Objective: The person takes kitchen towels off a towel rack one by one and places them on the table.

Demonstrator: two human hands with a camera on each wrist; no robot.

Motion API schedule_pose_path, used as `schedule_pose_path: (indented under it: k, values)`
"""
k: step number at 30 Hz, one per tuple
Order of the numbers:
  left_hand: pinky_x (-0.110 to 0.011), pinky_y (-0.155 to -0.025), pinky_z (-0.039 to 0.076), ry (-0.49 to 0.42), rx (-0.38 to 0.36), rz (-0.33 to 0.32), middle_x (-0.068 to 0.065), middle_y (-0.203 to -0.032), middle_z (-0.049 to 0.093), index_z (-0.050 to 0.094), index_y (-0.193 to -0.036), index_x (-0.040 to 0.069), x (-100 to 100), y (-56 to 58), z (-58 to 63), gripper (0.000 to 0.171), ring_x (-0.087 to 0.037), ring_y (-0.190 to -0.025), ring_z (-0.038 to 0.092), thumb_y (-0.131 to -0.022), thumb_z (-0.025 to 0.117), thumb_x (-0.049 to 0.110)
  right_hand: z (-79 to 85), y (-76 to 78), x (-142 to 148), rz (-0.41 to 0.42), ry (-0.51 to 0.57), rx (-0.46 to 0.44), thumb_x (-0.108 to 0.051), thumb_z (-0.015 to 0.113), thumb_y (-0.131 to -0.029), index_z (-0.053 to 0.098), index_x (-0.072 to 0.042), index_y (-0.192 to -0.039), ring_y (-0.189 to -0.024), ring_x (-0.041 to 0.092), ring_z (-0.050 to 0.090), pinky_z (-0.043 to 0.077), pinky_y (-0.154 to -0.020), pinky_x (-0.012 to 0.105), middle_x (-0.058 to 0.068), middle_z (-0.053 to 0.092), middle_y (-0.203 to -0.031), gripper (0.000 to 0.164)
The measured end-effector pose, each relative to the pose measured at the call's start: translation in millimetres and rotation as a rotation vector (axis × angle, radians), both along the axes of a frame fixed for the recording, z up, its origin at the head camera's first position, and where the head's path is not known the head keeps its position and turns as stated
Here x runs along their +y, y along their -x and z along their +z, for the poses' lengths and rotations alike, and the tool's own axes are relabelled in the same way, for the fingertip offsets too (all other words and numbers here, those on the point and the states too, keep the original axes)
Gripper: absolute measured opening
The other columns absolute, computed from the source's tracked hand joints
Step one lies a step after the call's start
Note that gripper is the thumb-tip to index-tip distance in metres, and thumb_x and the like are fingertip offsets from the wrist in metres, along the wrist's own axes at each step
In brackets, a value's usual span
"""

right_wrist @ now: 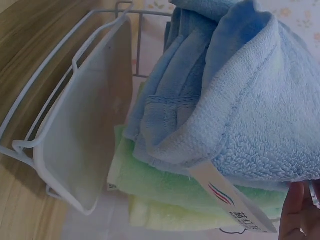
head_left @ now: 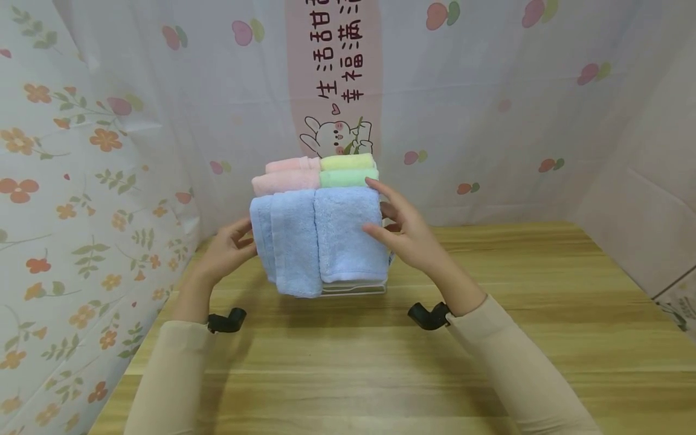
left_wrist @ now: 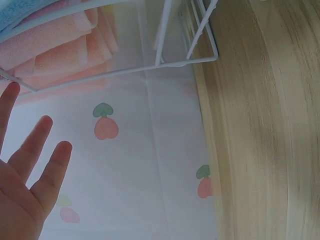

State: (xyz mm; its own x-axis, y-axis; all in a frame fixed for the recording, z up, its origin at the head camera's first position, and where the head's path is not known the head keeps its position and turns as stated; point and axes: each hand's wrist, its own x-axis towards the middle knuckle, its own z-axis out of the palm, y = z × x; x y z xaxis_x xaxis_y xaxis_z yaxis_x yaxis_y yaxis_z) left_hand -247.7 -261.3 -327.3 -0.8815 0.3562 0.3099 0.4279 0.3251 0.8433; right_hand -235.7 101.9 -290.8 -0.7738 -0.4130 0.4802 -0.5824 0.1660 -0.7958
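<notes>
Two folded light-blue towels [head_left: 348,235] lie side by side at the front of a white wire rack [head_left: 353,290], draped over its front. Behind them are pink towels [head_left: 286,181], a green towel [head_left: 349,177] and a yellow towel [head_left: 347,162]. My left hand [head_left: 225,248] is at the rack's left side; in the left wrist view its fingers spread, with one fingertip right at the wire. My right hand [head_left: 409,232] touches the right blue towel, thumb over its front and index finger at its top edge. A white label [right_wrist: 230,197] hangs from the blue towel.
A white tray [right_wrist: 87,120] sits low in the rack, under the towels. The rack stands on a wood-grain table [head_left: 348,374], close to a patterned curtain [head_left: 478,121] at the back. Another flowered curtain [head_left: 70,181] borders the left. Black mounts [head_left: 429,316] are worn at both wrists.
</notes>
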Motion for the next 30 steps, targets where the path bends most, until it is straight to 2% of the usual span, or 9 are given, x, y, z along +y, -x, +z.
schedule_pose_path:
  k: [4,10,13,15,18,22,25,26,30]
  values:
    - [-0.064,-0.114,0.034,-0.007,0.005,-0.018,0.018,-0.132,0.056,0.059,-0.131,0.024,-1,-0.5,-0.2,0.043,0.003,-0.124,0.048,-0.095,0.062,0.000,4.3,3.5,-5,0.030,0.036,-0.066,-0.006,0.067,-0.094,0.035,-0.019,-0.152,-0.081,0.011,0.061,0.054,-0.063,0.024,0.014,0.061,-0.103,0.067]
    - [-0.065,-0.114,0.033,0.027,-0.011,-0.010,0.020,-0.126,0.058,0.057,-0.133,0.011,-1,0.8,1.8,0.040,0.001,-0.121,0.049,-0.095,0.063,0.002,9.9,6.5,-10,0.036,0.097,-0.170,0.000,0.063,-0.094,0.038,-0.011,-0.142,-0.085,0.017,0.069,0.062,-0.071,0.036,0.027,0.068,-0.109,0.055]
    - [-0.064,-0.116,0.030,0.065,-0.026,0.013,0.015,-0.130,0.057,0.053,-0.136,0.005,-1,1.6,2.8,0.042,0.000,-0.123,0.047,-0.095,0.063,0.004,11.4,6.2,-12,0.021,0.129,-0.193,0.001,0.062,-0.095,0.041,-0.009,-0.138,-0.084,0.017,0.070,0.062,-0.072,0.039,0.028,0.068,-0.108,0.050]
    - [-0.064,-0.117,0.029,0.087,-0.029,0.027,0.005,-0.137,0.056,0.052,-0.138,0.003,0,2.5,2.7,0.044,-0.006,-0.128,0.046,-0.095,0.063,0.004,12.3,5.3,-13,0.007,0.146,-0.198,0.001,0.062,-0.094,0.043,-0.008,-0.136,-0.085,0.016,0.070,0.062,-0.072,0.040,0.028,0.069,-0.109,0.047]
    - [-0.065,-0.117,0.028,0.115,-0.020,0.036,-0.014,-0.145,0.051,0.049,-0.140,0.001,0,3.4,2.7,0.047,-0.023,-0.135,0.044,-0.095,0.063,0.003,13.8,2.5,-14,-0.024,0.154,-0.185,0.001,0.063,-0.094,0.045,-0.007,-0.135,-0.085,0.015,0.071,0.062,-0.070,0.040,0.028,0.069,-0.110,0.045]
    - [-0.067,-0.117,0.026,0.158,0.001,0.037,-0.023,-0.148,0.047,0.048,-0.142,0.000,1,4.3,3.9,0.049,-0.039,-0.138,0.041,-0.095,0.063,0.002,14.5,-2.5,-15,-0.082,0.176,-0.128,0.001,0.064,-0.093,0.048,-0.005,-0.131,-0.085,0.015,0.071,0.062,-0.070,0.039,0.027,0.069,-0.112,0.042]
    - [-0.066,-0.117,0.026,0.177,0.013,0.042,-0.020,-0.144,0.051,0.050,-0.140,0.001,1,4.8,4.5,0.047,-0.037,-0.135,0.044,-0.095,0.063,0.003,15.3,-4.9,-16,-0.125,0.219,-0.057,0.004,0.066,-0.091,0.052,-0.002,-0.129,-0.088,0.011,0.069,0.061,-0.072,0.034,0.026,0.070,-0.109,0.040]
    - [-0.066,-0.117,0.027,0.178,0.013,0.045,-0.018,-0.142,0.053,0.051,-0.139,0.001,1,4.7,4.7,0.046,-0.035,-0.133,0.046,-0.095,0.063,0.003,15.9,-5.4,-17,-0.131,0.236,-0.028,0.006,0.066,-0.090,0.053,-0.001,-0.128,-0.095,0.007,0.066,0.059,-0.075,0.031,0.026,0.070,-0.108,0.040]
    - [-0.064,-0.117,0.029,0.162,0.009,0.054,-0.012,-0.134,0.057,0.052,-0.137,0.002,0,3.0,3.3,0.044,-0.024,-0.126,0.049,-0.095,0.063,0.004,16.1,-4.3,-18,-0.127,0.272,0.034,0.009,0.066,-0.089,0.053,0.002,-0.127,-0.098,0.004,0.064,0.057,-0.077,0.029,0.026,0.070,-0.106,0.041]
